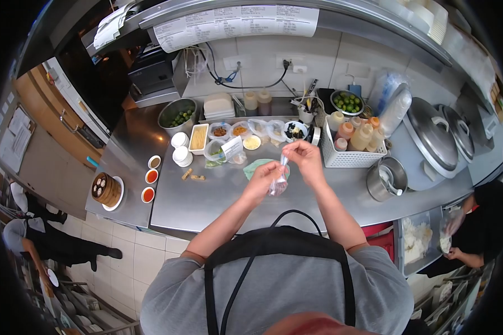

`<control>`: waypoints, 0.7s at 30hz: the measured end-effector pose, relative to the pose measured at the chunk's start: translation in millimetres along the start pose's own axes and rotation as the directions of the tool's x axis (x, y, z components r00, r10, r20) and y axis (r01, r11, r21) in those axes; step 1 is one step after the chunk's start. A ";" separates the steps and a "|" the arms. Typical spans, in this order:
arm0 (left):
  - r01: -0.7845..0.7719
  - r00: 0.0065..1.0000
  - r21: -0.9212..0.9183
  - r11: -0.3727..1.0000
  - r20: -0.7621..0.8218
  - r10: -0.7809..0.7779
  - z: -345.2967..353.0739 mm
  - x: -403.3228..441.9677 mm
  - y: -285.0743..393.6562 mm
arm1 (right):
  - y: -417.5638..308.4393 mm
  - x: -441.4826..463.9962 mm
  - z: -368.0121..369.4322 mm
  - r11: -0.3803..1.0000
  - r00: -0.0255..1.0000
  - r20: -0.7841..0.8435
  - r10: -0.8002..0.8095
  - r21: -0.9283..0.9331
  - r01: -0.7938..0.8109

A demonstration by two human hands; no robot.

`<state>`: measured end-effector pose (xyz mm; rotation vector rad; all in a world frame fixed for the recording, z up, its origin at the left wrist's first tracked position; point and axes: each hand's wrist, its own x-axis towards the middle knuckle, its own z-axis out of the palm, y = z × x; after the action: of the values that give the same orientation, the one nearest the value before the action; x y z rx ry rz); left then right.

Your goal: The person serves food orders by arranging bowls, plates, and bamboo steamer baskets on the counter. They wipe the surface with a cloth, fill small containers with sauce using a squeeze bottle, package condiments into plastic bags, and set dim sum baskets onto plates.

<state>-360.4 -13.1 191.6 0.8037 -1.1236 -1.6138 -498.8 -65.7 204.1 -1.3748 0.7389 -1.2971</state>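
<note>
Both hands are over the steel counter, working on a small clear plastic bag (278,187) with something reddish in its bottom. My left hand (262,180) is closed around the bag just above its filled part. Higher up, my right hand (303,158) pinches the bag's gathered top. A pale green cloth or bag (252,168) lies beside my left hand. Just behind the hands sit a small bowl of chopped pale yellow food (252,143) and a bowl with dark pieces (295,131).
A white basket (346,160) of squeeze bottles and a steel pot (387,178) stand right. Sauce cups (151,176) and a bamboo steamer (106,189) are left. Stacked white cups (181,149) stand near the tubs. One co-worker's hand (456,221) is at right; another person (56,240) stands left.
</note>
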 end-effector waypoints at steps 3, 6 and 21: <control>0.068 0.998 0.103 0.992 -0.027 -0.065 -1.9 -15.7 -5.3 | -12.9 15.1 -14.4 0.998 0.998 -0.059 -0.013 0.055 0.016; 0.064 0.995 0.177 0.982 -0.082 -0.050 -16.7 -27.8 -11.6 | -7.8 20.9 -4.7 1.000 1.000 -0.004 -0.019 -0.007 0.019; -0.008 0.633 0.917 0.400 -0.305 0.712 -105.3 -22.4 -20.9 | -105.7 160.5 -20.4 0.866 0.847 -0.188 -0.497 -0.160 0.473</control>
<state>-267.1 -20.4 134.5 1.4746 -1.3909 -0.0967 -506.0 -193.8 348.7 -1.5842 0.6350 -1.8603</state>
